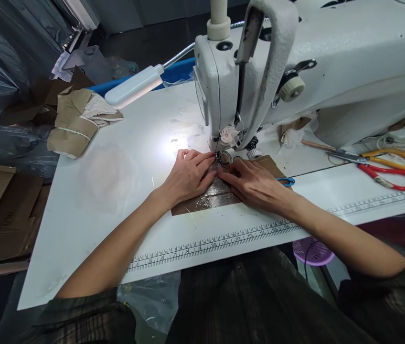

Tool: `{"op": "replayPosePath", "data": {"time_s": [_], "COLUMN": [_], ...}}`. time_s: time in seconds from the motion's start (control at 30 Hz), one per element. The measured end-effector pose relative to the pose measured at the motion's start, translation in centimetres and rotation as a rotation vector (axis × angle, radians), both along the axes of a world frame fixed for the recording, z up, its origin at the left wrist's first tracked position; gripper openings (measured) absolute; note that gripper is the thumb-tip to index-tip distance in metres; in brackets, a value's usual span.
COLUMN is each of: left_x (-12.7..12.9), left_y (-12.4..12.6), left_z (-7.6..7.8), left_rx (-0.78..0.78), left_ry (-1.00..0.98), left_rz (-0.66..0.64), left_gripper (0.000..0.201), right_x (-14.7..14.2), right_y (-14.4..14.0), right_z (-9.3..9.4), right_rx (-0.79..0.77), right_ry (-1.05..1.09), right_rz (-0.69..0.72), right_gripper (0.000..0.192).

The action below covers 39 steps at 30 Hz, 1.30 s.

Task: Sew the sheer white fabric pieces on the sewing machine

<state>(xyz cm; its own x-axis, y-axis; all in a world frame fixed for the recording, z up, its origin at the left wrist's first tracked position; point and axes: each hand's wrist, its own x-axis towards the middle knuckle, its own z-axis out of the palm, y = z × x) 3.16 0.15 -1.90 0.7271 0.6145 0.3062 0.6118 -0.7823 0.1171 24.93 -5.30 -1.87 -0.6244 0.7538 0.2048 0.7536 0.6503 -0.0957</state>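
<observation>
My left hand [190,177] lies to the left of the needle area of a white sewing machine [211,81]. Its fingers stretch towards the presser foot [220,157], thumb and forefinger apart. From the other side my right hand [254,184] reaches in, with thumb and forefinger drawn together at the foot; what they grip is too small to tell. Under both hands is a brown sheet with a shiny, tape-like surface [220,193]. A blue tool end [286,181] sticks out beyond my right hand; whether the hand holds it is hidden.
Scissors with red and orange handles [390,169] lie on the right. A lit lamp [134,86] shines over the white table [91,215], which has a printed ruler [213,246] along its front. A tied brown bundle [77,126] sits at the left edge, near cardboard [5,215].
</observation>
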Motion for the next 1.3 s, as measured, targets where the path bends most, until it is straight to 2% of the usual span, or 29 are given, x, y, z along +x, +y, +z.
{"op": "replayPosePath", "data": {"time_s": [0.53, 0.83, 1.3], "left_x": [-0.4, -0.4, -0.2], "left_y": [-0.4, -0.3, -0.6], "left_z": [-0.7, -0.9, -1.0], "left_rx": [-0.035, 0.024, 0.031], "left_ry": [-0.163, -0.162, -0.140], "left_rz": [0.011, -0.007, 0.000], "left_gripper": [0.030, 0.031, 0.027], "right_x": [0.2, -0.1, 0.2], "right_y": [-0.7, -0.7, -0.5], "right_z": [-0.3, -0.3, -1.1], "right_rx": [0.004, 0.002, 0.025], "right_ry": [0.050, 0.080, 0.220], "right_rz": [-0.032, -0.052, -0.027], "right_gripper": [0.033, 0.031, 0.035]}}
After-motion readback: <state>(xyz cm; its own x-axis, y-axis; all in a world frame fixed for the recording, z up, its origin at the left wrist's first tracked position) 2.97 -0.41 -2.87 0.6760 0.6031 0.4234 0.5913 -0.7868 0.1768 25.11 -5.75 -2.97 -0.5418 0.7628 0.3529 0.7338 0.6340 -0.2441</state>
